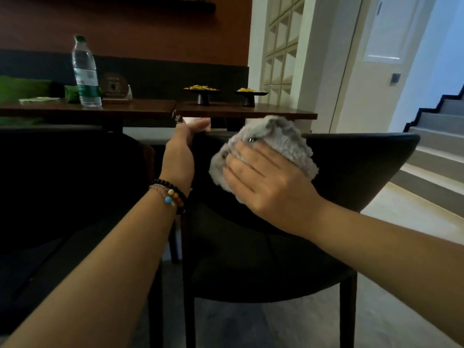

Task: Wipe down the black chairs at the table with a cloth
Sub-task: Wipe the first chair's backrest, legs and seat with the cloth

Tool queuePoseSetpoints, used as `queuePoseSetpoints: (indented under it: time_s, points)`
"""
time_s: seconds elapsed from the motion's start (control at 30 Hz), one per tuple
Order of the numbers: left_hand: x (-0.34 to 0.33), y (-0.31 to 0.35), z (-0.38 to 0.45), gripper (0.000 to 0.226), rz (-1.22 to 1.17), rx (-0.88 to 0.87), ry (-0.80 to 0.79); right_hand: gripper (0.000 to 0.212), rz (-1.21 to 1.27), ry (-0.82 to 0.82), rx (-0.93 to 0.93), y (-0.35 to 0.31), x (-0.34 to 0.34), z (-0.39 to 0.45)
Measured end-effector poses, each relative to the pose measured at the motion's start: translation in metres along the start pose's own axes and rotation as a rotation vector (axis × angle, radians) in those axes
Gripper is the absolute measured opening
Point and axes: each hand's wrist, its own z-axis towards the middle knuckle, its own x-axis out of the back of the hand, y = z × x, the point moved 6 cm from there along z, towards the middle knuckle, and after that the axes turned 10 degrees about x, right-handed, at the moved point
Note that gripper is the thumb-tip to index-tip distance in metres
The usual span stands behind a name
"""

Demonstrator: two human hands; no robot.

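A black chair (pixel 356 167) with a curved backrest stands in front of me, pushed toward the wooden table (pixel 246 113). My right hand (pixel 266 179) presses a fluffy grey cloth (pixel 281 144) flat against the outer face of the backrest, near its top edge. My left hand (pixel 182 151), with beaded bracelets on the wrist, grips the left upper corner of the same backrest. A second black chair (pixel 62 177) stands to the left, dark and hard to make out.
On the table stand a plastic water bottle (pixel 85 71), a round wooden sign (pixel 114 85) and two black pedestal dishes with yellow food (pixel 202 92). Green cushions lie at the far left. Steps (pixel 431 136) rise at the right, beside a white lattice wall.
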Motion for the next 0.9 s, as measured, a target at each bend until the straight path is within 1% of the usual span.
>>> queuePoseSetpoints:
  time_s: [0.03, 0.07, 0.1, 0.13, 0.17, 0.2, 0.23, 0.27, 0.33, 0.37, 0.4, 0.47, 0.5, 0.53, 0.57, 0.63, 0.67, 0.7, 0.77, 0.8, 0.87, 0.9]
  points:
    - [0.001, 0.002, -0.002, 0.040, 0.071, -0.005, -0.036, 0.030, 0.011, -0.063, 0.134, -0.015, -0.005, -0.009]
    - [0.005, 0.005, -0.002, 0.038, 0.183, -0.036, -0.063, 0.034, 0.011, -0.156, 0.274, -0.030, -0.009, -0.020]
    - [0.010, 0.008, 0.000, 0.037, 0.243, -0.034, -0.089, 0.038, -0.004, -0.247, 0.390, -0.043, -0.012, -0.031]
    - [0.011, 0.011, 0.001, 0.038, 0.263, 0.012, -0.167, 0.041, -0.006, -0.300, 0.450, -0.050, -0.013, -0.038]
    - [0.012, 0.015, 0.003, 0.039, 0.271, 0.055, -0.239, 0.044, 0.010, -0.305, 0.445, -0.049, -0.012, -0.038]
    - [0.012, 0.018, 0.005, 0.039, 0.300, 0.096, -0.299, 0.045, 0.035, -0.270, 0.386, -0.042, -0.010, -0.032]
    - [0.012, 0.020, 0.007, 0.040, 0.318, 0.118, -0.349, 0.042, 0.065, -0.229, 0.297, -0.030, -0.007, -0.021]
    - [0.012, 0.022, 0.007, 0.041, 0.341, 0.123, -0.363, 0.034, 0.091, -0.184, 0.205, -0.016, -0.006, -0.008]
    - [0.015, 0.022, 0.007, 0.045, 0.325, 0.130, -0.324, 0.025, 0.107, -0.055, 0.053, 0.007, -0.002, 0.016]
    - [0.015, 0.020, 0.007, 0.046, 0.328, 0.114, -0.307, 0.024, 0.097, -0.020, 0.020, 0.010, -0.003, 0.022]
    - [0.015, 0.018, 0.006, 0.046, 0.341, 0.091, -0.289, 0.024, 0.083, -0.020, 0.041, 0.006, -0.007, 0.023]
    - [0.016, 0.016, 0.002, 0.039, 0.418, -0.001, -0.246, 0.023, 0.067, -0.080, 0.163, -0.013, -0.016, 0.018]
    - [0.019, 0.016, -0.001, 0.035, 0.449, -0.066, -0.223, 0.023, 0.094, -0.123, 0.195, -0.020, -0.018, 0.014]
    - [0.023, 0.015, -0.004, 0.032, 0.429, -0.089, -0.197, 0.024, 0.149, -0.147, 0.188, -0.022, -0.019, 0.013]
    - [0.029, 0.010, -0.010, 0.032, 0.357, -0.054, -0.173, 0.026, 0.229, -0.145, 0.151, -0.021, -0.017, 0.015]
    - [0.046, -0.007, -0.027, 0.032, 0.189, 0.025, -0.053, 0.038, 0.366, -0.126, 0.042, -0.016, -0.011, 0.017]
    - [0.051, -0.016, -0.040, 0.031, 0.128, 0.055, -0.005, 0.044, 0.382, -0.130, -0.019, -0.013, -0.008, 0.017]
    - [0.052, -0.026, -0.052, 0.030, 0.057, 0.087, 0.004, 0.049, 0.366, -0.146, -0.078, -0.009, -0.005, 0.015]
    - [0.043, -0.036, -0.070, 0.027, -0.071, 0.153, -0.072, 0.053, 0.343, -0.214, -0.179, 0.001, -0.002, 0.011]
    - [0.035, -0.038, -0.074, 0.028, -0.087, 0.168, -0.117, 0.060, 0.362, -0.264, -0.214, 0.006, -0.001, 0.010]
    - [0.020, -0.034, -0.076, 0.042, -0.049, 0.151, -0.184, 0.082, 0.425, -0.375, -0.225, 0.012, -0.001, 0.011]
    - [0.013, -0.028, -0.075, 0.050, -0.015, 0.106, -0.198, 0.093, 0.457, -0.432, -0.200, 0.012, 0.000, 0.013]
